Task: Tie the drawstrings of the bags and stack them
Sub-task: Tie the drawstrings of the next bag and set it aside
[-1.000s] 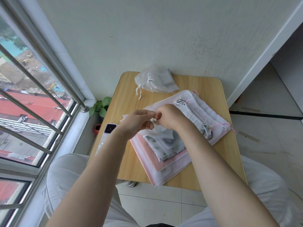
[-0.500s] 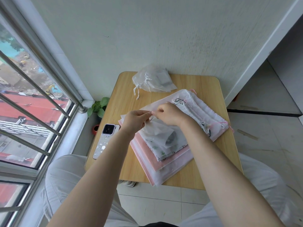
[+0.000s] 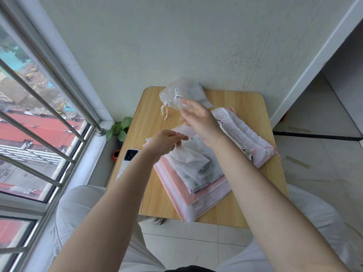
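Note:
A small white drawstring bag [image 3: 188, 160] lies on top of a stack of flat pink and white bags [image 3: 198, 195] at the table's near middle. My left hand [image 3: 167, 143] pinches the small bag's gathered top between thumb and fingertips. Beyond it my right hand [image 3: 198, 118] is raised above the table with straight, blurred fingers and holds nothing I can see. It reaches toward a heap of white bags with knotted strings [image 3: 182, 95] at the table's far edge. Another pile of white bags with pink cords [image 3: 247, 144] lies at the right.
The small wooden table [image 3: 253, 107] stands against a wall. A phone [image 3: 128, 157] lies at its left edge, beside my left forearm. A potted plant [image 3: 119, 128] sits on the floor below a barred window [image 3: 49, 107] at the left. My knees are under the near edge.
My right hand has left the small bag's top and lifted away toward the far heap, fingers spread. My left hand keeps its pinch on the bag.

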